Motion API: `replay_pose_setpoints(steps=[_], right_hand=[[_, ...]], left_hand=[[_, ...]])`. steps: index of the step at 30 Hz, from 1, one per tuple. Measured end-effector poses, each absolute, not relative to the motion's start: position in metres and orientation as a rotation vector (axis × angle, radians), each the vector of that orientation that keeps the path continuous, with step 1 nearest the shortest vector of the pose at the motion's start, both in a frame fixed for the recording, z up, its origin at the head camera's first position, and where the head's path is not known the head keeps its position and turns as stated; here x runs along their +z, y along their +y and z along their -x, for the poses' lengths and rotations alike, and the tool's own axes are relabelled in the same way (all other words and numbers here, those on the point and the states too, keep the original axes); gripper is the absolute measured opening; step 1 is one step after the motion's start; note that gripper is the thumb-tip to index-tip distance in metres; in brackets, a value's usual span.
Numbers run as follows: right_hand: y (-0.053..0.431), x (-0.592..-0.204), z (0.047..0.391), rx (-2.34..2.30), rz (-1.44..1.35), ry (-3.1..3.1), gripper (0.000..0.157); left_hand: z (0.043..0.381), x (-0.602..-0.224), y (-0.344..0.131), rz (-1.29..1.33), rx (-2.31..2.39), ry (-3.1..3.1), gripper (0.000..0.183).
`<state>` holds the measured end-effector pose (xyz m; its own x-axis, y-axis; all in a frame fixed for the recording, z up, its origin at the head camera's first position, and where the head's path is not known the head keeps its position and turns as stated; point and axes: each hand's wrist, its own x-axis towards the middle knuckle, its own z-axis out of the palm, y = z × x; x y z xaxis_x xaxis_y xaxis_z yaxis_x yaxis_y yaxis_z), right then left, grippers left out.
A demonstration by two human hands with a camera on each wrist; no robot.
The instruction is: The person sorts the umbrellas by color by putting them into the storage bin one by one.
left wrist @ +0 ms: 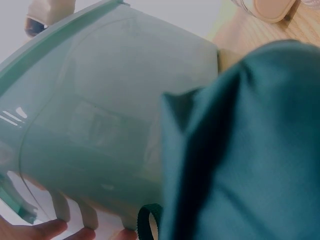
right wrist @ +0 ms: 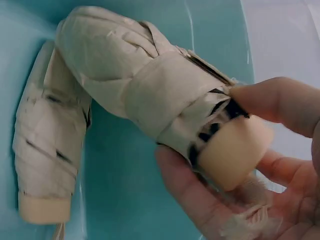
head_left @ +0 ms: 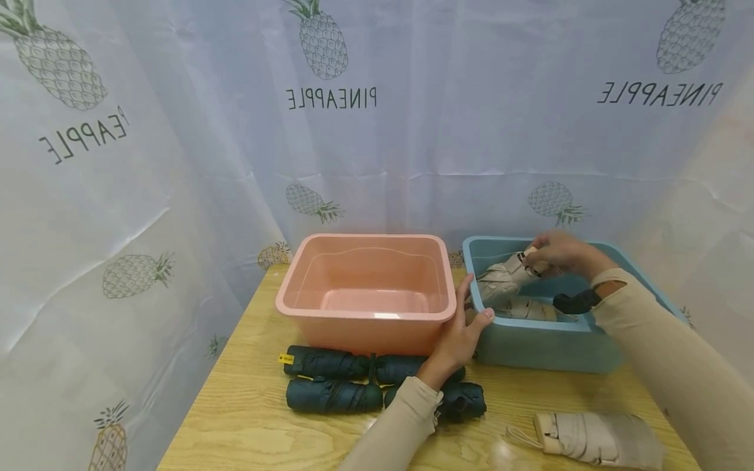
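My right hand (head_left: pixel 562 254) grips a beige folded umbrella (right wrist: pixel 145 80) by its pale handle end, with thumb and fingers around it. This umbrella slants inside the blue basin (head_left: pixel 548 347), handle end raised. Beside it, a second beige folded umbrella (right wrist: pixel 47 150) lies on the basin floor. My left hand (head_left: pixel 459 337) touches the basin's near left corner, its thumb at the rim and its fingers spread along the outer wall. Under the left wrist lie dark green folded umbrellas (head_left: pixel 465 400); dark teal cloth (left wrist: pixel 260 150) fills the right of the left wrist view.
A pink basin (head_left: pixel 365 315) stands left of the blue one, with nothing seen inside. Several dark folded umbrellas (head_left: pixel 330 396) lie in two rows before it. Another beige folded umbrella (head_left: pixel 595 439) lies at the table's front right. A pineapple-print curtain (head_left: pixel 412 131) hangs behind.
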<state>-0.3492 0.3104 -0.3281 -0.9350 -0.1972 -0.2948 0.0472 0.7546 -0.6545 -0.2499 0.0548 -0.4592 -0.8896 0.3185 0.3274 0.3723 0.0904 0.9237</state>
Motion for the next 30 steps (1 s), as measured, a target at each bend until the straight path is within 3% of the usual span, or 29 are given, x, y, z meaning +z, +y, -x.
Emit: replay_pose_setpoints(steps=[7, 22, 30], right_hand=[[0.329, -0.331, 0.344, -0.915, 0.119, 2.519, 0.065], [0.359, -0.328, 0.333, -1.005, 0.140, 2.427, 0.076], [0.351, -0.302, 0.298, -1.045, 0.276, 2.622, 0.066]], left_hand=[[0.249, -0.460, 0.054, 0.728, -1.980, -2.275, 0.076], [0.248, -0.458, 0.055, 0.715, -1.967, -2.286, 0.076], [0.247, -0.459, 0.057, 0.714, -1.935, -2.299, 0.077]])
